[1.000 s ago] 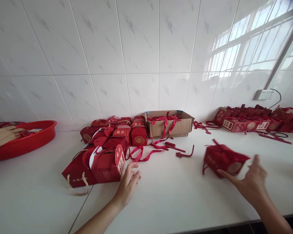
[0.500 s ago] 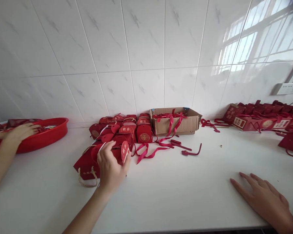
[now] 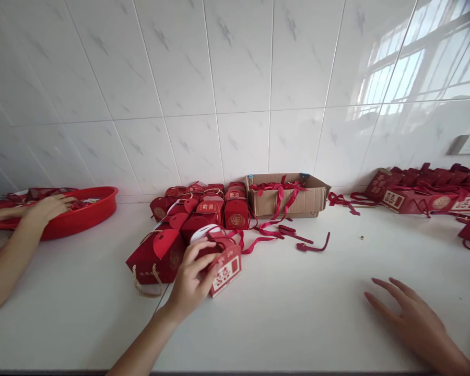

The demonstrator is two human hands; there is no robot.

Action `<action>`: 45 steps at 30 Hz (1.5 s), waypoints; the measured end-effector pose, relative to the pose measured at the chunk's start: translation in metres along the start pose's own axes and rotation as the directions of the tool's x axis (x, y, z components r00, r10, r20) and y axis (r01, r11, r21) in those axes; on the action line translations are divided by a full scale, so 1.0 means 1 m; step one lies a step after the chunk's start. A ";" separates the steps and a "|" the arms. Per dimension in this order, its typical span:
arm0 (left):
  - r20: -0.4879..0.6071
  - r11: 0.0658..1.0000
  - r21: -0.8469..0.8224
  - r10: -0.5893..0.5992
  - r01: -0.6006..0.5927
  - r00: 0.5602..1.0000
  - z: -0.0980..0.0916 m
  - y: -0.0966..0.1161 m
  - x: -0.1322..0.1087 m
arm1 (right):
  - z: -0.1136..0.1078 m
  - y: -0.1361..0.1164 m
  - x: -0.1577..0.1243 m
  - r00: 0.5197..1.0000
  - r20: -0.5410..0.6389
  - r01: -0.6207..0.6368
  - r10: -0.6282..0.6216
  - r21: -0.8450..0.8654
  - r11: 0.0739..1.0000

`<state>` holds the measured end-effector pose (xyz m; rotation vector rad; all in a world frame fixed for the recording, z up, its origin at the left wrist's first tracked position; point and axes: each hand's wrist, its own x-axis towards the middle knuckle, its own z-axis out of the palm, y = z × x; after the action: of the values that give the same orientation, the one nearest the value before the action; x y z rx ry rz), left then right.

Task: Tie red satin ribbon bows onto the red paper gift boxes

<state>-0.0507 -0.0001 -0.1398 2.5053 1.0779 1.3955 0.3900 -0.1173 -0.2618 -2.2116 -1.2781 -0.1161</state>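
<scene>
My left hand [image 3: 194,277] is closed on a small red gift box [image 3: 230,265] with a white printed panel and an open-looking top, held tilted just over the table. Just left of it stands another red gift box [image 3: 151,261] with a rope handle and a raised round flap. Behind both, several red gift boxes [image 3: 209,209] are packed together. Over at the right, my right hand [image 3: 405,313] is above the table with fingers spread, holding nothing.
A cardboard box [image 3: 288,201] with red ribbons stands by the wall; loose ribbon strips [image 3: 264,240] lie before it. More red boxes [image 3: 419,196] line the right side. At left, another person's hand [image 3: 49,209] reaches into a red plastic basin [image 3: 97,216].
My left hand has drawn the small gift box rightward, away from the rope-handled box, and its printed panel now shows. The view has swung slightly left.
</scene>
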 end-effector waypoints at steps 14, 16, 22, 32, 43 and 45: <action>0.080 0.843 -0.459 -0.273 0.279 0.959 0.018 0.028 -0.007 | -0.047 -0.233 0.018 0.733 0.183 0.371 -0.655 0.699 0.611; 0.034 0.825 -0.488 -0.307 0.283 0.951 0.014 0.025 -0.008 | -0.036 -0.247 0.021 0.704 0.221 0.340 -0.675 0.730 0.593; -0.133 0.811 -0.446 -0.479 0.379 0.868 -0.008 -0.003 0.002 | -0.020 -0.249 0.025 0.770 0.207 0.315 -0.604 0.701 0.640; 0.276 0.842 -0.465 -0.154 0.272 0.949 -0.048 0.000 0.028 | -0.053 -0.231 0.048 0.849 0.042 0.451 -0.527 0.462 0.764; 0.194 0.754 -0.528 -0.342 0.392 0.919 0.014 -0.015 0.064 | -0.005 -0.289 0.092 0.644 0.487 0.509 -0.590 0.303 0.806; 0.194 0.699 -0.590 -0.363 0.404 0.911 0.028 -0.018 0.056 | 0.019 -0.294 0.087 0.646 0.501 0.501 -0.576 0.291 0.815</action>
<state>-0.0200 0.0550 -0.1224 1.7154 0.8657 1.2615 0.1929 0.0701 -0.1194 -1.7221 -2.1964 0.4332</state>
